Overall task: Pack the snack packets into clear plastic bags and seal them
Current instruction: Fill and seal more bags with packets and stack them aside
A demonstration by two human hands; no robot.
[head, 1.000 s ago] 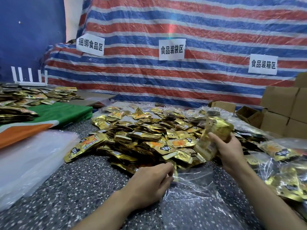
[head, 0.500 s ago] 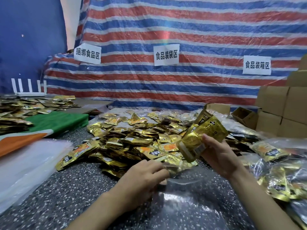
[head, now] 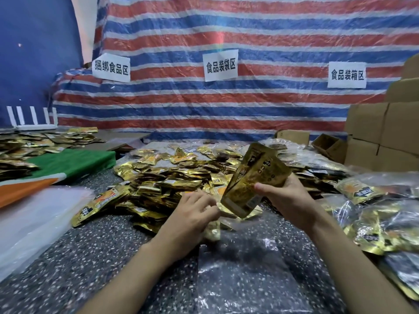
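A big heap of gold snack packets (head: 172,177) covers the middle of the speckled table (head: 90,257). My right hand (head: 288,200) grips a stack of gold packets (head: 254,180), tilted with its lower end just above the mouth of a clear plastic bag (head: 244,264). That bag lies flat on the table in front of me. My left hand (head: 192,219) pinches the bag's upper edge at its left side, beside the stack's lower end.
Filled clear bags of packets (head: 374,218) are piled at the right. Cardboard boxes (head: 381,137) stack at the far right. A pile of empty clear bags (head: 34,223) lies at the left, beside green and orange cloth (head: 72,162) and more packets (head: 34,143).
My right hand has lowered the packet stack and tipped it down toward the bag's mouth. My left hand stays on the bag's edge, lifting it slightly.
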